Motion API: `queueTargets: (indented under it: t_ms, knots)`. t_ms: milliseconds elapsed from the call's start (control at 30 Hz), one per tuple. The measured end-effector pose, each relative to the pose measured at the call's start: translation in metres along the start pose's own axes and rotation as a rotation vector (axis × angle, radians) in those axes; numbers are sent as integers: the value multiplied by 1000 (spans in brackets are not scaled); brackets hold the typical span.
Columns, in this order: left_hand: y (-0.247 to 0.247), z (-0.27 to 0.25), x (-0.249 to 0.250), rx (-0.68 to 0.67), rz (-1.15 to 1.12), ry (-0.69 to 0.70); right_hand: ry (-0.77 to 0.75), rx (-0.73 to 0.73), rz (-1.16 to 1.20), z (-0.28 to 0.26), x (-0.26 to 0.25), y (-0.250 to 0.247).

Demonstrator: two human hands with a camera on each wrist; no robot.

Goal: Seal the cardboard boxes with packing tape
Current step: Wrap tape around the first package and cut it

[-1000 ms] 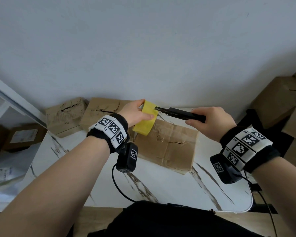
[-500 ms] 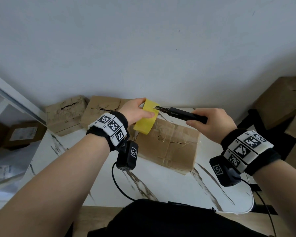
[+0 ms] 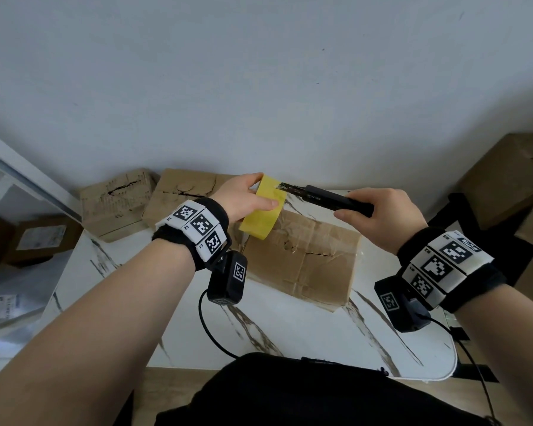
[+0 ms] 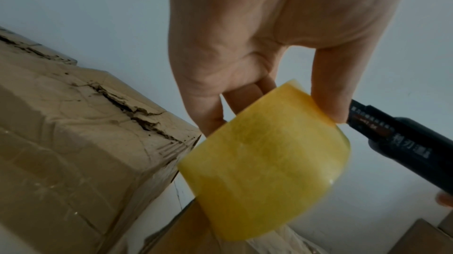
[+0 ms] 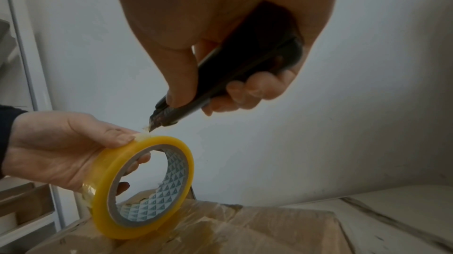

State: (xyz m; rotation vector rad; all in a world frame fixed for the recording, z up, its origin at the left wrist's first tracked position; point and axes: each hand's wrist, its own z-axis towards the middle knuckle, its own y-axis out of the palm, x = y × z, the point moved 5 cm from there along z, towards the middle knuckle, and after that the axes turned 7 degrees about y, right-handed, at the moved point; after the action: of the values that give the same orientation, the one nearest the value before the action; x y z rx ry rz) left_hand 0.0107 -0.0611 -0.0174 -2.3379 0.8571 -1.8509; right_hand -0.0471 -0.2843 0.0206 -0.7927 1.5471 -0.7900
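Observation:
My left hand (image 3: 243, 199) grips a yellow roll of packing tape (image 3: 263, 212), fingers through its core and thumb on the outer face; the tape roll (image 5: 142, 186) hangs just above the far left corner of a worn cardboard box (image 3: 302, 259) on the table. My right hand (image 3: 382, 216) holds a black utility knife (image 3: 326, 199) by its handle. The knife (image 5: 186, 101) has its blade tip touching the top edge of the roll beside my left thumb. In the left wrist view the tape roll (image 4: 264, 169) fills the middle and the knife (image 4: 402, 149) comes in from the right.
Two more torn cardboard boxes (image 3: 117, 204) (image 3: 182, 192) stand against the wall at the back left of the white marble table (image 3: 290, 330). Larger boxes (image 3: 505, 182) are stacked at the right, off the table. A metal frame (image 3: 22, 176) runs along the left.
Both hands have stayed nearly in place; the knife tip has stayed at the roll's top edge, with only a slight shift of the roll and hands.

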Motion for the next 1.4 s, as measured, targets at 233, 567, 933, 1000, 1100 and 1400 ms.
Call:
queueTargets:
  t_ms: [233,567,933,1000,1100,1400]
  knots:
    - [-3,3,-4,6,-38,-20,-1,-30,-49,3,0,1]
    - [1,7,0,5,3,-52,35,-29,-255,5,14,-13]
    - [3,0,2,-30,-42,-28,386,26,-65,5,78,12]
    - [4,-3,2,-28,-43,-17,421,-5,-79,9,89,26]
    - [7,-7,3,-16,-39,-3,465,-41,-69,16,105,49]
    - [13,-10,2,7,22,-22,498,-208,-261,31,131,111]
